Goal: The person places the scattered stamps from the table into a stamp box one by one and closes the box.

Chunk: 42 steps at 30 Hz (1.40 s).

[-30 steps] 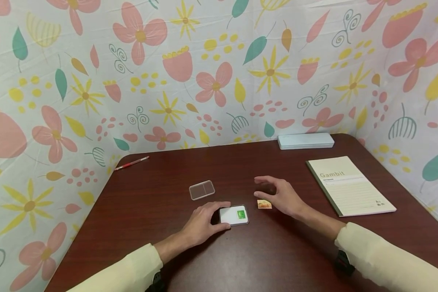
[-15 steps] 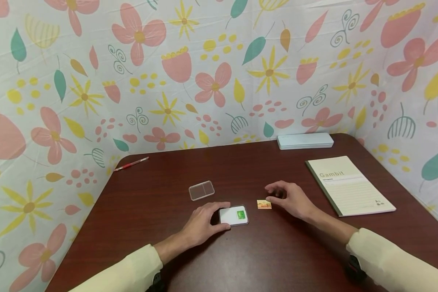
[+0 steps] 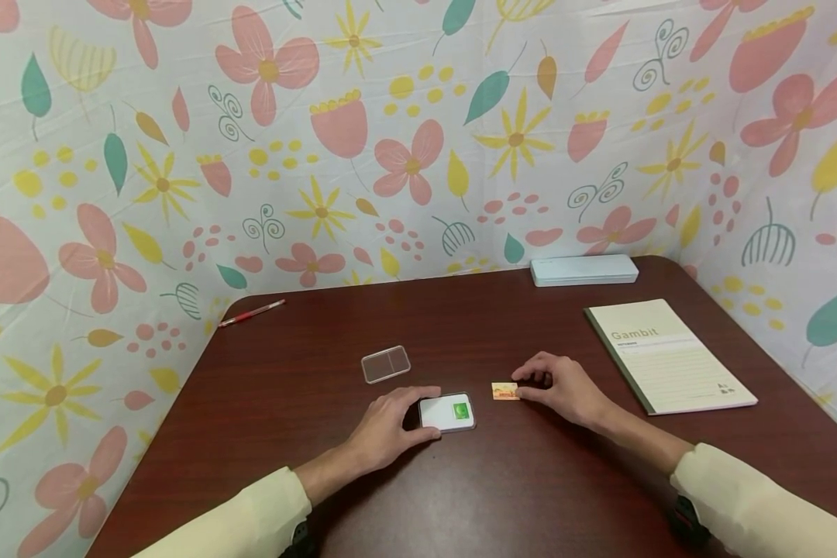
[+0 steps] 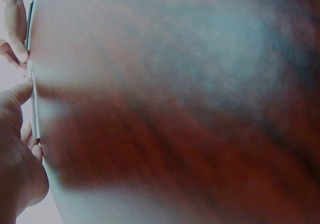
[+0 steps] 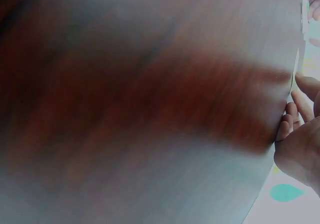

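My left hand [image 3: 387, 426] holds a flat clear-rimmed case [image 3: 435, 415] by its long edges, thumb on the near side and a finger on the far side. On the case's white inside lies a small green stamp-like piece [image 3: 460, 411], toward its right end. My right hand [image 3: 561, 387] is bent over the table with thumb and index finger apart. Its thumb tip meets the right edge of a small orange stamp-like piece [image 3: 504, 391], which lies flat. In the right wrist view, the fingertips [image 5: 300, 79] are at that piece's thin edge.
A clear rectangular lid [image 3: 386, 364] lies behind the case. A red pen [image 3: 251, 312] rests at the back left. At the right are a notebook [image 3: 669, 356] marked Gambit and a pale blue box [image 3: 584, 270]. Flower-patterned cloth [image 3: 411, 155] surrounds the table.
My right hand has shifted right and toward me, from above the orange piece to its right edge. My left hand, the case and both small pieces have stayed in place.
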Motion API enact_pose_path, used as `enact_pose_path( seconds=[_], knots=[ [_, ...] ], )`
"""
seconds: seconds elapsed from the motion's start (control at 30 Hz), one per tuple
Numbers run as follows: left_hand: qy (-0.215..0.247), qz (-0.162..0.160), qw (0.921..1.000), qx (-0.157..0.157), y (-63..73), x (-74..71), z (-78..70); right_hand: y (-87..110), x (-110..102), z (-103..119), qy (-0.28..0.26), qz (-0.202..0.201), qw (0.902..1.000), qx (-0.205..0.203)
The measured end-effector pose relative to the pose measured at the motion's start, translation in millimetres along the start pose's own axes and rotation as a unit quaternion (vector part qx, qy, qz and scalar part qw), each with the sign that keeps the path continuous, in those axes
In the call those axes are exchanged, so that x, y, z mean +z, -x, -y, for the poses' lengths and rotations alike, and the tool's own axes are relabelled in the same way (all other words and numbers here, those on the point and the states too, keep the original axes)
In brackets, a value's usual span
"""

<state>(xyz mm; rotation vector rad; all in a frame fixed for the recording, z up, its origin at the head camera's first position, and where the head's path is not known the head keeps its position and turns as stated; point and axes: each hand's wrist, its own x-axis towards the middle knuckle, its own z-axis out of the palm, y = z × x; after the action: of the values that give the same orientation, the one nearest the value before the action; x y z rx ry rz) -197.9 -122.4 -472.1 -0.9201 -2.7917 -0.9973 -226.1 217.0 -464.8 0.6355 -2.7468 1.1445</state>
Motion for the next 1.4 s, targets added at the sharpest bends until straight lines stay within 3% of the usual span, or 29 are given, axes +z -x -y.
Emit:
enact_pose_path(
  seconds=[0.93, 1.4],
  knots=[
    [-0.005, -0.003, 1.0, 0.005, -0.1, 1.4, 1.4, -3.3, 2.5, 1.4, 0.019, -0.006, 0.9998, -0.005],
    [-0.007, -0.001, 1.0, 0.005, -0.2, 0.4, 0.2, -5.7, -2.6, 4.9, 0.002, 0.004, 0.9992, 0.041]
  ],
)
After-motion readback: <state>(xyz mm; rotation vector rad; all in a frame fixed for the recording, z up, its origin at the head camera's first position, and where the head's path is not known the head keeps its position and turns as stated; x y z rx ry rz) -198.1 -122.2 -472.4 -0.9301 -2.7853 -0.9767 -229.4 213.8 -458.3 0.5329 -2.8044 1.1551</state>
